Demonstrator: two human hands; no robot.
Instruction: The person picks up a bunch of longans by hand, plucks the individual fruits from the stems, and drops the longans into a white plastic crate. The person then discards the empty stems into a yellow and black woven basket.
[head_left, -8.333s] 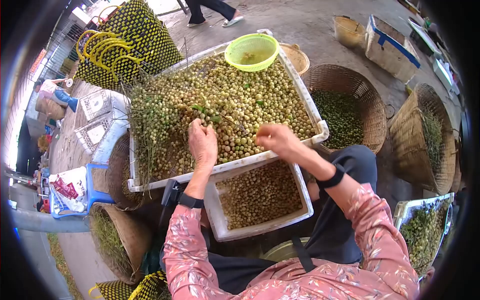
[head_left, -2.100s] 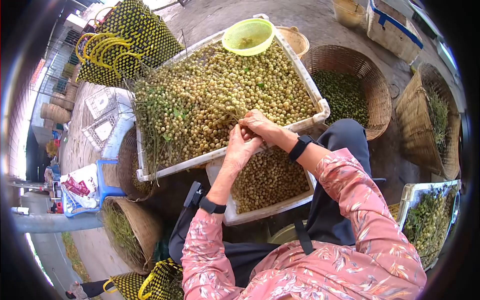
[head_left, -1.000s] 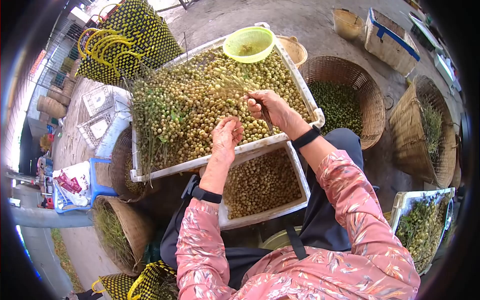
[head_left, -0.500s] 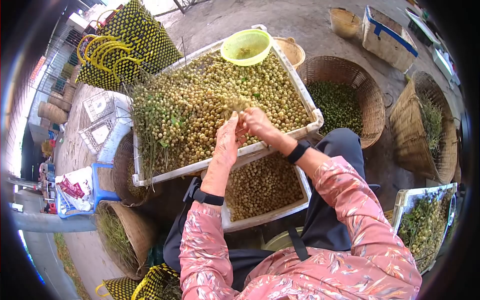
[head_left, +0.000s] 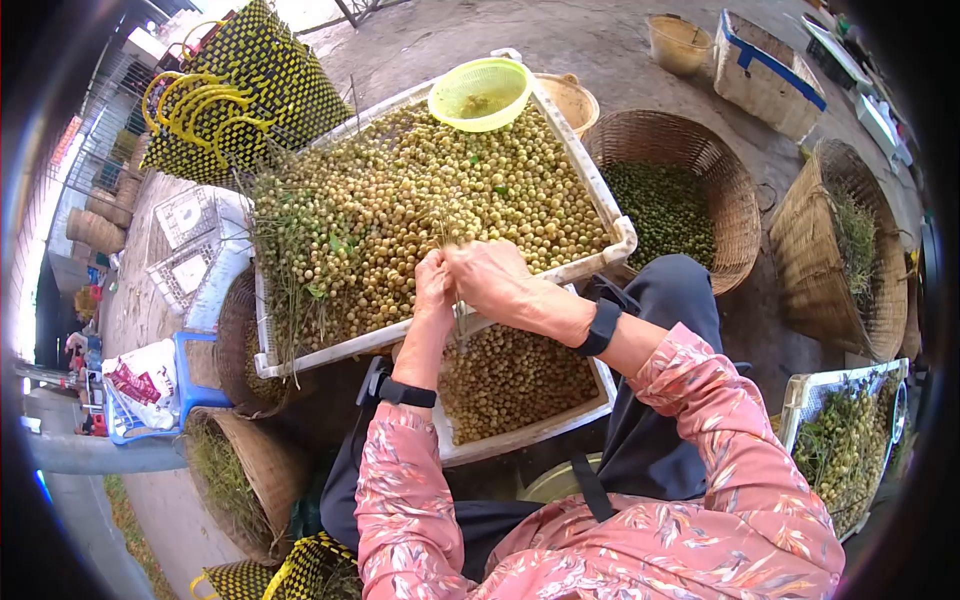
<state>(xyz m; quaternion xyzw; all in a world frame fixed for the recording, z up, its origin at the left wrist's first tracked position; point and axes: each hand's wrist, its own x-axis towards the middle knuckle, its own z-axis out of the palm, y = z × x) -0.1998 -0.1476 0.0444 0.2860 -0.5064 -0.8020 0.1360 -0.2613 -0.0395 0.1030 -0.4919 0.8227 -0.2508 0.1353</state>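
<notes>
Both hands meet over the near edge of a white plastic tray (head_left: 330,357) heaped with small round tan fruits (head_left: 470,190). A bunch of thin stems (head_left: 441,228) rises from between my fingers and is partly blurred. My left hand (head_left: 434,285) is closed around the stems. Beside it, my right hand (head_left: 490,282) is closed too, its fingers pinched on the same bunch. Stem ends hang below the hands, above a lower white crate (head_left: 525,444) of similar fruits (head_left: 520,385). Loose stalks (head_left: 290,260) lie along the tray's left side.
A yellow-green colander (head_left: 482,92) sits at the tray's far edge. To the right stand a wicker basket (head_left: 735,200) with green fruits and another basket (head_left: 800,245) with stalks. Black-and-yellow woven bags (head_left: 270,90) are at upper left, a blue stool (head_left: 195,370) at left.
Both hands have moved down toward me with the stems, from above the fruits to the tray's near edge. My right hand now lies flatter across the bunch.
</notes>
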